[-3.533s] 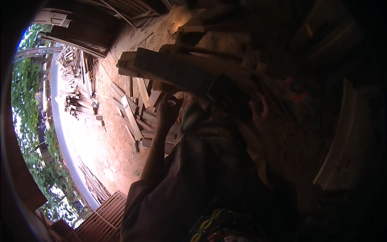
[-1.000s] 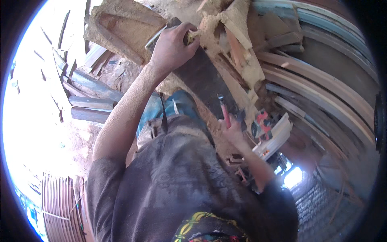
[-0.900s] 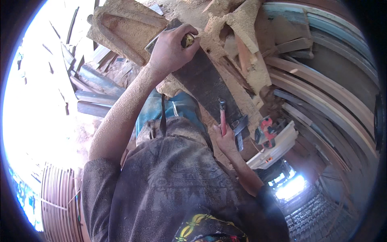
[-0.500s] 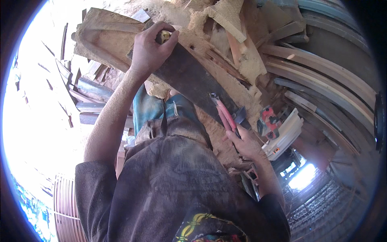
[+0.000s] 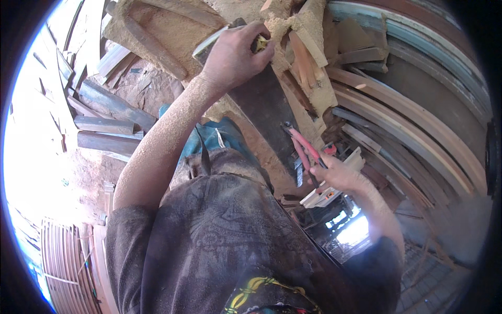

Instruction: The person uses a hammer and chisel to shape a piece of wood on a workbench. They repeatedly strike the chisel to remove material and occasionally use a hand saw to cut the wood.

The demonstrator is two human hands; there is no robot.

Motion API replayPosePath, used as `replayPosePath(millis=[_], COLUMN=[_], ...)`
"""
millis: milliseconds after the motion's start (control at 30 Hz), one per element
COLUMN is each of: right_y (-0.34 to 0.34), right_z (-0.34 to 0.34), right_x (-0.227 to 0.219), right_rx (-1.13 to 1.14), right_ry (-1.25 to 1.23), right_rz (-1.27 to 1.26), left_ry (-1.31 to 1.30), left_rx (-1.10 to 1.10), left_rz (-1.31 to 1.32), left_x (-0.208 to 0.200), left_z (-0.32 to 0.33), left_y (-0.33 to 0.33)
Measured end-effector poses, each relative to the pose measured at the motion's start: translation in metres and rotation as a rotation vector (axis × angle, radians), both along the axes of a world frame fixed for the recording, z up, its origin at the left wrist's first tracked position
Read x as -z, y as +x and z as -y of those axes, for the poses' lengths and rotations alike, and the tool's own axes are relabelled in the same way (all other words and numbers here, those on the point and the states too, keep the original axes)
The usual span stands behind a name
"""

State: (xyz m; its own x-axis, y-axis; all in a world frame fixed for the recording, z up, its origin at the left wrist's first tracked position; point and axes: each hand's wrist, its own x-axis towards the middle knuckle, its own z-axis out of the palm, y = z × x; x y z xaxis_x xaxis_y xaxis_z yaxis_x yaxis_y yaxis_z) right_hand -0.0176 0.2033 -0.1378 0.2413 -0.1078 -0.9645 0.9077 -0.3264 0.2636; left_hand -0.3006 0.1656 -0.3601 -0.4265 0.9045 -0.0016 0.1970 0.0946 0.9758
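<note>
My left hand (image 5: 238, 57) lies over the upper end of a long dark plank (image 5: 264, 102), its fingers curled and its thumb closed on a small yellow thing (image 5: 260, 44) whose kind I cannot make out. Sawdust coats the left forearm. Toward the lower end of the plank, my right hand (image 5: 337, 172) is wrapped round red-handled pliers (image 5: 302, 145). Their jaws (image 5: 286, 126) rest at or just over the plank's right edge; contact is hard to tell. The handles stand apart.
A sawdust-covered wooden piece (image 5: 157, 39) lies beyond the plank at upper left. Long boards (image 5: 408, 120) are stacked to the right. A red tool (image 5: 330, 149) and a pale moulding (image 5: 334, 180) lie behind my right hand. Dark offcuts (image 5: 107, 125) litter the ground at left.
My left hand and the plank appear further right in the picture, and the plank runs more steeply. The right hand with the pliers also sits further right, partly covering the red tool. The view has shifted.
</note>
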Motion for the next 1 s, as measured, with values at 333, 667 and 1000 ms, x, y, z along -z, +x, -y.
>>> replayPosePath(millis=[333, 667, 1000], right_y=[-0.014, 0.008, -0.007], right_z=[0.006, 0.023, 0.028], right_x=[0.001, 0.002, -0.002], right_rx=[0.125, -0.388, -0.046], right_ry=[0.063, 0.200, 0.153], right_rz=[0.030, -0.045, -0.003], left_ry=[-0.042, -0.038, -0.067], left_rx=[0.013, 0.022, -0.007], left_rz=[0.082, 0.112, 0.081], left_x=[-0.003, 0.000, -0.007], left_z=[0.000, 0.000, 0.000], left_y=[-0.001, 0.003, 0.001])
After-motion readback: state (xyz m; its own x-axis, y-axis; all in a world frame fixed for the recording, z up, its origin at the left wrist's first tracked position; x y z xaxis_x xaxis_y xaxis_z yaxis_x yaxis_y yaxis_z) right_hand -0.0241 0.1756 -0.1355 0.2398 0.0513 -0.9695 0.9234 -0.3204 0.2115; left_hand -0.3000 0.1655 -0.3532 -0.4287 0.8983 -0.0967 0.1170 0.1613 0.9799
